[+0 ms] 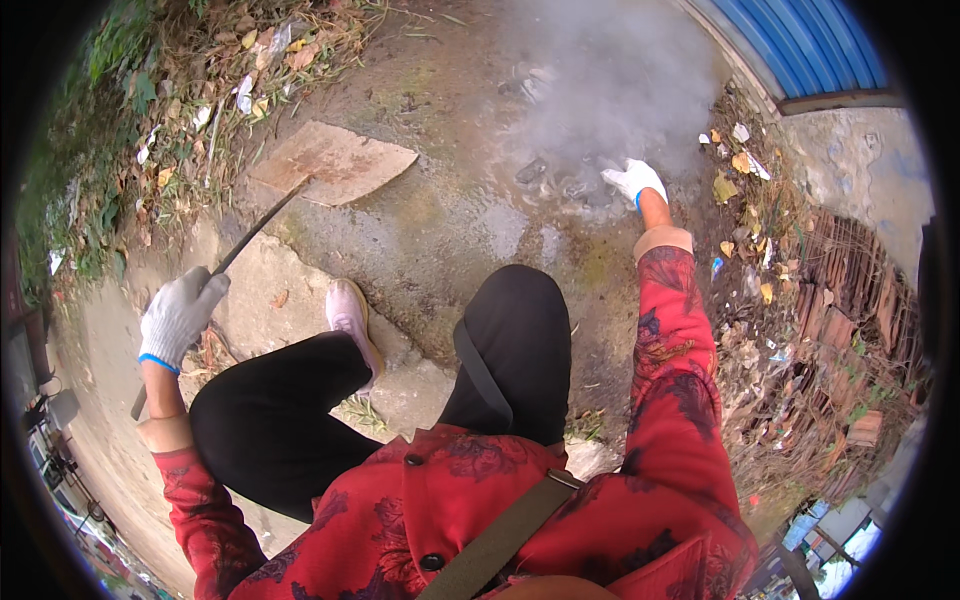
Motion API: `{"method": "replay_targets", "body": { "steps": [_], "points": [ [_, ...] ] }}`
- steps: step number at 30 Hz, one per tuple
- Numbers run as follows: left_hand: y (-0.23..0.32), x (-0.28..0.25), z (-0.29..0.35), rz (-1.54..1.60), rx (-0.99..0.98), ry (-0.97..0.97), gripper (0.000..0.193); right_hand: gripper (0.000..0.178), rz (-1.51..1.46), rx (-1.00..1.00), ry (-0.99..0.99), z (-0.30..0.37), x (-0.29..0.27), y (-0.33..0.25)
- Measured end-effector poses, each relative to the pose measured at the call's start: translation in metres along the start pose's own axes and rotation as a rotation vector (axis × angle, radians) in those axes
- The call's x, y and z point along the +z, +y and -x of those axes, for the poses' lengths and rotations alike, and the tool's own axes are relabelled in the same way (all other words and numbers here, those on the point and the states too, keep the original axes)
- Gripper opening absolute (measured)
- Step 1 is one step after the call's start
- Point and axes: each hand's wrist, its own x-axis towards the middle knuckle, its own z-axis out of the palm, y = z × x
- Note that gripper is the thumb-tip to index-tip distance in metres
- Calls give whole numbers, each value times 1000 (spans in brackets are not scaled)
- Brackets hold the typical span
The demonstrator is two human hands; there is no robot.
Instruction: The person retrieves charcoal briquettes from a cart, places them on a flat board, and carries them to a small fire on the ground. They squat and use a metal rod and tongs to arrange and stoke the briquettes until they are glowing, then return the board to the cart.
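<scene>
My left hand (178, 318), in a white knitted glove with a blue cuff edge, is closed round the dark thin handle (262, 222) of a shovel. The shovel's broad, flat, rust-brown blade (345, 165) rests on the ground ahead and to the left. On the far right side my right hand (637, 182), gloved the same way, reaches out with its fingers extended and nothing visible in them. It is beside several dark grey lumps (572, 186) on wet ground. Thick whitish steam or smoke (625, 80) rises over them and partly hides them.
Wet, muddy ground (440, 230) lies ahead, with a broken concrete slab edge (300, 290) under my foot. Weeds and litter (240, 100) line the left. On the right are stacked reddish tiles (850, 310), a low wall (860, 160) and blue corrugated metal (800, 40).
</scene>
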Motion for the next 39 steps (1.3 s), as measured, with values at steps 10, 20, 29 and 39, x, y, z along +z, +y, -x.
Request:
{"method": "replay_targets", "body": {
  "steps": [10,20,29,39],
  "points": [
    [-9,4,-3,-60,97,59,48,59,327,26,-47,20,-13,-28],
    [-13,0,-4,-90,102,82,49,56,344,-145,140,-42,-10,-106],
    [-14,2,-8,-97,104,73,51,72,-69,-132,33,-22,-9,25],
    [-12,3,-4,-104,94,65,48,59,253,-234,73,3,19,-38]
  ]
}}
